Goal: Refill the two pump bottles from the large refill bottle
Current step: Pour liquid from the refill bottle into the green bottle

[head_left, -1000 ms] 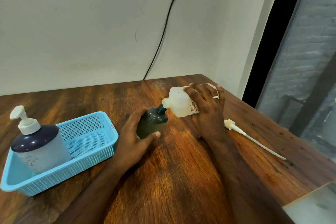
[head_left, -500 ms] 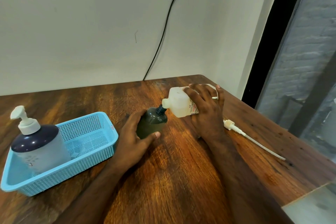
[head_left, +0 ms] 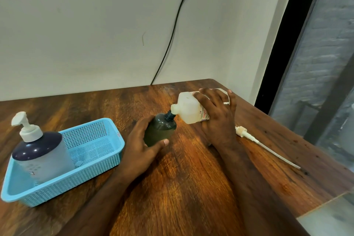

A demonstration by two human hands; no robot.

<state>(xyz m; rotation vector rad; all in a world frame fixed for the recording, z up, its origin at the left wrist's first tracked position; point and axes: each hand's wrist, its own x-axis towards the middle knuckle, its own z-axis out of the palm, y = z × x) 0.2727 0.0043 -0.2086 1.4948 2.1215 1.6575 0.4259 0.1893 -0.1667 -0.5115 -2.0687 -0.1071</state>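
Left hand (head_left: 140,146) wraps the round dark-green translucent pump bottle (head_left: 160,132) standing uncapped mid-table; right hand (head_left: 217,116) clamps the squarish milky-white plastic refill bottle (head_left: 188,109), tipped on its side, spout touching the green bottle's dark neck. Second pump bottle (head_left: 41,151), frosted with navy shoulder and white pump, stands in one perforated light-blue plastic basket (head_left: 92,173) at left. One loose white pump head with long dip tube (head_left: 265,145) lies on the glossy wood-grain table (head_left: 182,188), right of the hands.
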